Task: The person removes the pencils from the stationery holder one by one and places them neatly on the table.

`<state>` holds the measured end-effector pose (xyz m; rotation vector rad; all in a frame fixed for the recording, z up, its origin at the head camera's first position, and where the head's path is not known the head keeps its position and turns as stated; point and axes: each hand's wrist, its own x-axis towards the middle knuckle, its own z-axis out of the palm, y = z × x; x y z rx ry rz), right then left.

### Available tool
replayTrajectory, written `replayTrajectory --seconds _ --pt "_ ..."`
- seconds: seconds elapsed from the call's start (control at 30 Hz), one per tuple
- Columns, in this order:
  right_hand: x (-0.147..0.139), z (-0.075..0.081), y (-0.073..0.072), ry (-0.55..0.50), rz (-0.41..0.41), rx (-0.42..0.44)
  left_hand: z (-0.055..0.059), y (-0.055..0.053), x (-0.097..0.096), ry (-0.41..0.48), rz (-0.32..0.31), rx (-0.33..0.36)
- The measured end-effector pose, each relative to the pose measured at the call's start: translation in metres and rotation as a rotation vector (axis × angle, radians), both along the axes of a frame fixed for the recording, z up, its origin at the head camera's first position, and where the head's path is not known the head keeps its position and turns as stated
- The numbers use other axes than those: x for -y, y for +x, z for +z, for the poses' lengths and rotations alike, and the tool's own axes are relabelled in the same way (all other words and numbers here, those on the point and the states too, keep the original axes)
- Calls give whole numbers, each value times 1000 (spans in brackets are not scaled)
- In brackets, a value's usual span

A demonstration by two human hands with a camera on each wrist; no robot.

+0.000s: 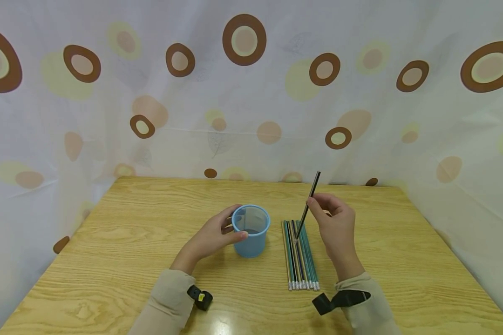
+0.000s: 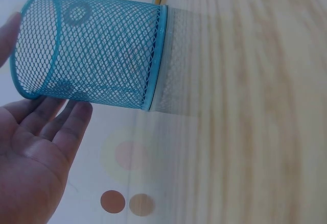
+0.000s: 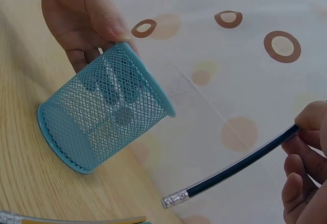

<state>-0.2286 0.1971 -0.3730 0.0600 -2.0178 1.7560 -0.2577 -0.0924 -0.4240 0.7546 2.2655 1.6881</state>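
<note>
A light blue mesh pencil cup (image 1: pixel 251 244) stands upright on the table. My left hand (image 1: pixel 214 237) holds it at the rim, thumb on the near side and fingers round the far side. To its right, my right hand (image 1: pixel 337 223) pinches a dark pencil (image 1: pixel 314 186) between thumb and fingers. That pencil slants, its eraser end pointing down over a row of pencils (image 1: pixel 299 260). In the right wrist view, the silver ferrule and eraser (image 3: pixel 175 199) hang free of the cup (image 3: pixel 102 112). No pencil shows through the mesh in the left wrist view.
Several teal, dark and yellowish pencils lie side by side, erasers toward me, right of the cup. The wooden table (image 1: pixel 130 223) ends at a white sheet (image 1: pixel 243 102) with brown and beige circles behind and at both sides.
</note>
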Motion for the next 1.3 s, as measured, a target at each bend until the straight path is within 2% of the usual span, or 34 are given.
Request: replayTrajectory --seconds 0.47,0.7,1.3 --pt "-7 -7 -5 79 -50 127 2 1 0 -3 3 8" --pt "-13 -12 -8 104 -45 206 1 0 0 -7 5 3" --pt "-24 -26 -12 214 -43 317 2 2 1 25 -9 25"
